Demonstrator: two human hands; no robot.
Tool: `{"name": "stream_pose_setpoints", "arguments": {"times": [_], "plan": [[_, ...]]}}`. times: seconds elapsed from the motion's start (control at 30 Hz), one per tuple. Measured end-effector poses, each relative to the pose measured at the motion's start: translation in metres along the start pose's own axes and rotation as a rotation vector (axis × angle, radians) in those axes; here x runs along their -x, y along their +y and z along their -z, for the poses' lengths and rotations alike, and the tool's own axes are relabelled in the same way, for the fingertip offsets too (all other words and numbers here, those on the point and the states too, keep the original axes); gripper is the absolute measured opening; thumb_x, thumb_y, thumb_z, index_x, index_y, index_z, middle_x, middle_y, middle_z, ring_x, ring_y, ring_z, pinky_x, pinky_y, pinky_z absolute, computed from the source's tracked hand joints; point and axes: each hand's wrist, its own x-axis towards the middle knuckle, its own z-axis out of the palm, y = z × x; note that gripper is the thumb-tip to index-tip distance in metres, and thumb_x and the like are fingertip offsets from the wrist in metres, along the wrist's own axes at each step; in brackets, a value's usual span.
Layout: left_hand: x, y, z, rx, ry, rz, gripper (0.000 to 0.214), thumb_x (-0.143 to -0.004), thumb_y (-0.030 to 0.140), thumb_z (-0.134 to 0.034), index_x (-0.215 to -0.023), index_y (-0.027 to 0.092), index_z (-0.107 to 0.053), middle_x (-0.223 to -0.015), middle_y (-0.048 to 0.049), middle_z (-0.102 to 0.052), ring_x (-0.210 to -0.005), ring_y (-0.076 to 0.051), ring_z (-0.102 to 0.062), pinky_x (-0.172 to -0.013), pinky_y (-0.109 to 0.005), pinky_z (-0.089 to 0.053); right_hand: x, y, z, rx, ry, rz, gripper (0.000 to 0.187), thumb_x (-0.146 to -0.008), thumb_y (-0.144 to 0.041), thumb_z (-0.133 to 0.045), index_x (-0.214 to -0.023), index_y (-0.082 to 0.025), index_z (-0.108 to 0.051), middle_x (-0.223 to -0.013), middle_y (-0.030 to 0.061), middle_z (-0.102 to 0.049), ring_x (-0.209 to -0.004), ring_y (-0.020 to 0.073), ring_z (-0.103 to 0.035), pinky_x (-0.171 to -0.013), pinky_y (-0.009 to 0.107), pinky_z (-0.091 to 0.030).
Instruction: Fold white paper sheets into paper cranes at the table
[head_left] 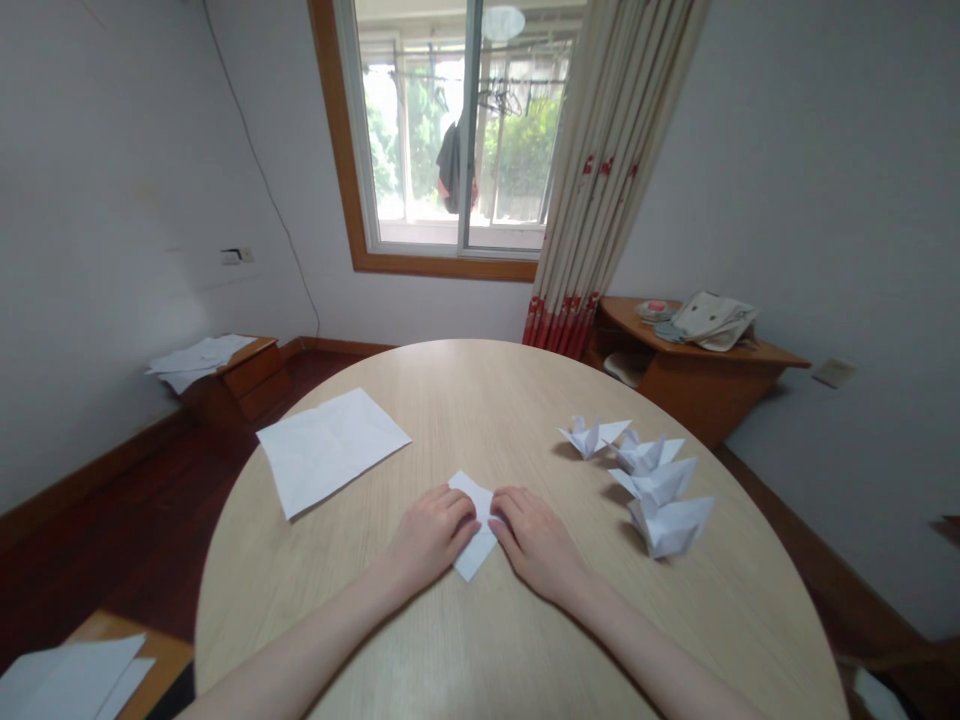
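A small folded piece of white paper lies on the round wooden table, one corner pointing toward me. My left hand is on its left side, fingers curled over the edge. From the right, my right hand grips the other edge with bent fingers and thumb. The fingertips of both hands nearly meet over the paper's middle, and they hide part of the folds. To the right stand several folded paper cranes, grouped in a slanting row.
A larger white sheet lies at the table's left. More paper rests on a low wooden cabinet at the left wall, and other sheets are at the lower left. A corner desk holding a cloth bag stands beyond the table, beside a curtain.
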Motion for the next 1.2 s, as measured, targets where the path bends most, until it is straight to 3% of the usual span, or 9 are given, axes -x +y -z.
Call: {"name": "stream_pose_setpoints", "arguments": {"times": [0.47,0.83,1.2], "plan": [[-0.004,0.001,-0.007,0.012,0.001,0.058,0.004,-0.091,0.020,-0.055,-0.088,0.019,-0.057,-0.096,-0.0031,-0.060,-0.091,-0.021,-0.053,-0.081,-0.034,-0.044,-0.005,0.001,-0.010,0.067,0.016,-0.046,0.008,-0.091,-0.014,-0.048,-0.089,-0.019,-0.053,-0.093,0.0070,-0.061,-0.087,0.0232,-0.055,-0.075,0.036,-0.045],[-0.007,-0.012,-0.005,0.161,-0.028,0.054,0.011,-0.082,0.026,-0.069,-0.088,0.020,-0.062,-0.096,-0.0031,-0.060,-0.094,-0.022,-0.053,-0.082,-0.034,-0.042,-0.008,0.020,-0.001,-0.226,-0.044,-0.021,0.006,-0.086,-0.015,-0.061,-0.088,-0.021,-0.059,-0.096,0.0025,-0.060,-0.095,0.0189,-0.055,-0.083,0.032,-0.044],[-0.007,-0.018,0.008,0.293,-0.116,0.017,0.015,-0.080,0.013,-0.068,-0.091,0.021,-0.065,-0.100,-0.0025,-0.060,-0.100,-0.021,-0.054,-0.089,-0.032,-0.042,-0.010,0.036,0.008,-0.430,-0.110,0.009,0.016,-0.079,-0.008,-0.064,-0.089,-0.021,-0.065,-0.100,0.0029,-0.060,-0.098,0.0180,-0.057,-0.088,0.032,-0.045]]}}
